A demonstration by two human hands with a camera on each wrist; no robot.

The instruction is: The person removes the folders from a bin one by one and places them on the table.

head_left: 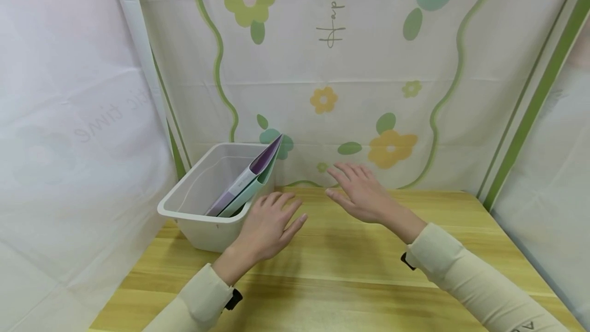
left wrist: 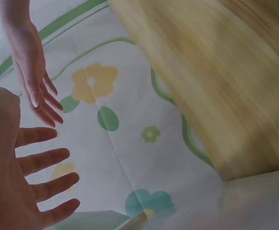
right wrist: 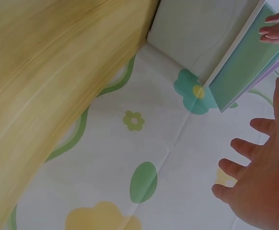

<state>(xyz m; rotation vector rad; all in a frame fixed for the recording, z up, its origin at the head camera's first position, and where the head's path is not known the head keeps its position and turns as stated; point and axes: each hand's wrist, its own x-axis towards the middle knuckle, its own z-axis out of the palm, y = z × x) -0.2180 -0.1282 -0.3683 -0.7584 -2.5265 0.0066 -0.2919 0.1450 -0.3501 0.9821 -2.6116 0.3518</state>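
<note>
In the head view a white plastic bin (head_left: 198, 227) stands at the table's left rear. Two binders lean inside it, a purple one (head_left: 235, 188) and a mint green one (head_left: 244, 198), their upper ends sticking out past the right rim. My left hand (head_left: 269, 227) hovers by the bin's front right corner, fingers spread and holding nothing. Farther right, my right hand (head_left: 361, 193) is held in the air over the rear of the table, fingers extended, nothing in it. In the right wrist view the green binder (right wrist: 245, 57) rises past the bin wall, near the left hand's fingertips.
The wooden table (head_left: 350, 270) runs back to a white cloth backdrop (head_left: 286, 65) printed with flowers. More white cloth hangs at the left (head_left: 69, 142) and right (head_left: 548, 168) sides. The bin fills the left rear corner of the tabletop.
</note>
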